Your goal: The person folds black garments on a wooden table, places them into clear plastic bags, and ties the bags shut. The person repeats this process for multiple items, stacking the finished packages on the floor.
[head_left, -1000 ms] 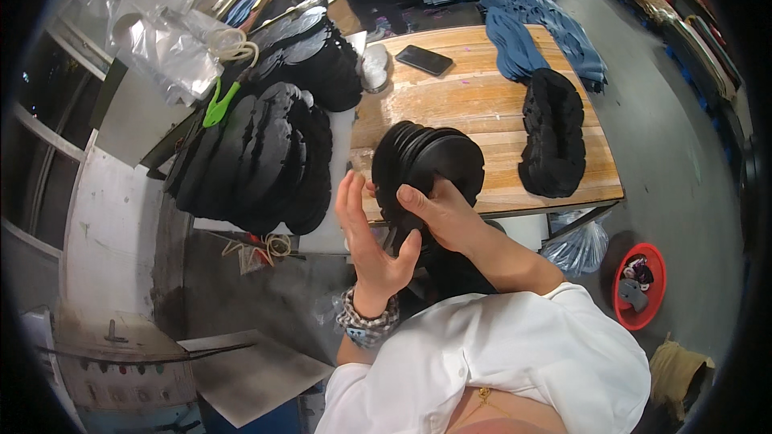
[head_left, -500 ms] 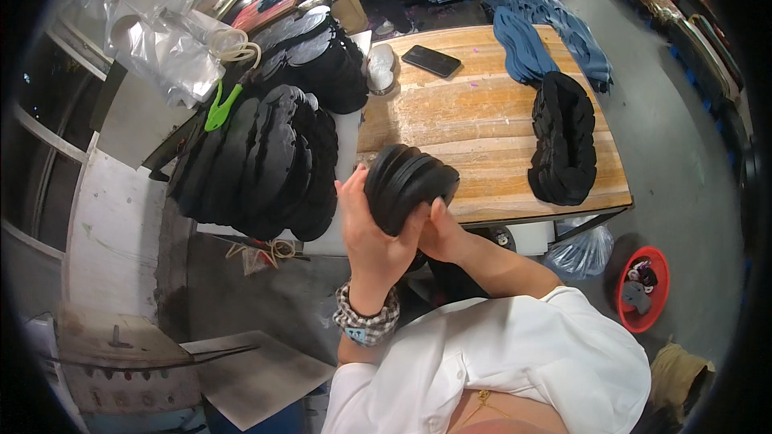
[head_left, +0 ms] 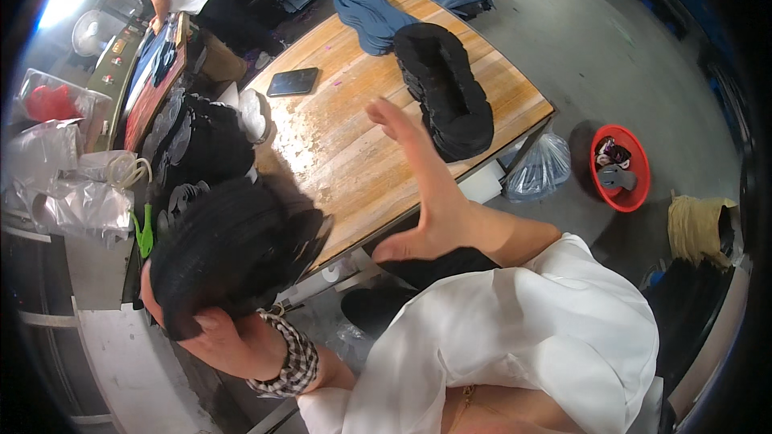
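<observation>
"Where are the held black pieces (head_left: 229,249)?"

"In a stack, blurred, at the left side of the wooden table (head_left: 354,141). The left hand (head_left: 229,350) curls around them."

"And the right hand (head_left: 433,205)?"

"Spread wide, holding nothing, over the table's near edge."

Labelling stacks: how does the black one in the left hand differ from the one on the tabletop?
The held stack is in the left hand; the table stack lies on the wooden tabletop. The held stack looks blurred, the table stack sharp. Both are black and layered.
</observation>
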A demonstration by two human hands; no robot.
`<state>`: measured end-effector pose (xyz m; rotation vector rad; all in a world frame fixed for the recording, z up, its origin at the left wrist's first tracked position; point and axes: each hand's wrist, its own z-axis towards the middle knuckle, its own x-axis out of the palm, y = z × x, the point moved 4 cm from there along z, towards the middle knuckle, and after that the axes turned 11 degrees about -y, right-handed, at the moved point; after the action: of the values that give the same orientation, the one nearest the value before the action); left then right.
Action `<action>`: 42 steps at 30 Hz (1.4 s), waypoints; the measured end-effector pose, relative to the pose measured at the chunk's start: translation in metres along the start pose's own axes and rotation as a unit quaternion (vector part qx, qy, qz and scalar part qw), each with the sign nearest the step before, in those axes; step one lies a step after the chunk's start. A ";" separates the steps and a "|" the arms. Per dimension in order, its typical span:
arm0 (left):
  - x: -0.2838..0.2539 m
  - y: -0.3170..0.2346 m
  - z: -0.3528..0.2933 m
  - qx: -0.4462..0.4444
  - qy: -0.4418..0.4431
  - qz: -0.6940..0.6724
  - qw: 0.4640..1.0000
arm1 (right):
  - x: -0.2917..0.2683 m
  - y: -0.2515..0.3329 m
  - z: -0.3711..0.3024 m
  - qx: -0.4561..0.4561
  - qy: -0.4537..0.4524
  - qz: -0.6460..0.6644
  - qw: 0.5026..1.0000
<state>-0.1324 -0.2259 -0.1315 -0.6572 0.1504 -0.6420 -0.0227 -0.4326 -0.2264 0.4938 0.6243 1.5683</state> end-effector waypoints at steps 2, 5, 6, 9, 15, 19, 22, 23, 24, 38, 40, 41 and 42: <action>0.022 -0.005 0.003 0.057 0.081 0.007 0.995 | 0.000 -0.017 -0.008 0.061 0.040 0.021 0.997; 0.065 -0.001 0.007 0.004 0.139 -0.061 0.988 | -0.009 -0.026 -0.028 0.153 0.073 0.114 0.979; 0.080 0.010 0.008 -0.152 0.113 -0.151 0.970 | -0.015 -0.030 -0.036 0.217 0.079 0.170 0.958; 0.148 0.030 0.006 -0.302 0.165 -0.290 0.893 | -0.043 -0.035 -0.052 0.288 0.063 0.164 0.941; 0.286 0.108 -0.025 -0.463 0.245 -0.268 0.808 | -0.101 -0.057 -0.057 0.316 -0.147 0.092 0.933; 0.348 0.153 -0.055 -0.552 0.269 -0.242 0.751 | -0.120 -0.086 -0.042 0.336 -0.191 0.033 0.922; 0.367 0.172 -0.075 -0.522 0.322 -0.150 0.776 | -0.132 -0.093 -0.034 0.347 -0.079 -0.119 0.927; 0.369 0.178 -0.082 -0.520 0.333 -0.115 0.778 | -0.137 -0.093 -0.034 0.348 -0.022 -0.185 0.919; 0.368 0.184 -0.081 -0.486 0.331 -0.123 0.799 | -0.143 -0.092 -0.033 0.316 0.024 -0.229 0.921; 0.228 0.163 -0.221 -0.537 0.209 -0.230 0.784 | -0.107 -0.181 -0.063 0.407 -0.166 0.277 0.855; 0.231 0.154 -0.237 -0.569 0.187 -0.285 0.748 | -0.100 -0.168 -0.057 0.412 -0.177 0.271 0.852; 0.233 0.151 -0.242 -0.576 0.180 -0.306 0.736 | -0.098 -0.162 -0.054 0.419 -0.186 0.264 0.849; 0.236 0.151 -0.241 -0.567 0.183 -0.314 0.739 | -0.096 -0.157 -0.053 0.424 -0.196 0.256 0.846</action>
<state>0.0541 -0.4010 -0.3986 -1.8142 0.7523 -1.3498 0.0709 -0.5271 -0.3635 1.7250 0.8963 1.5375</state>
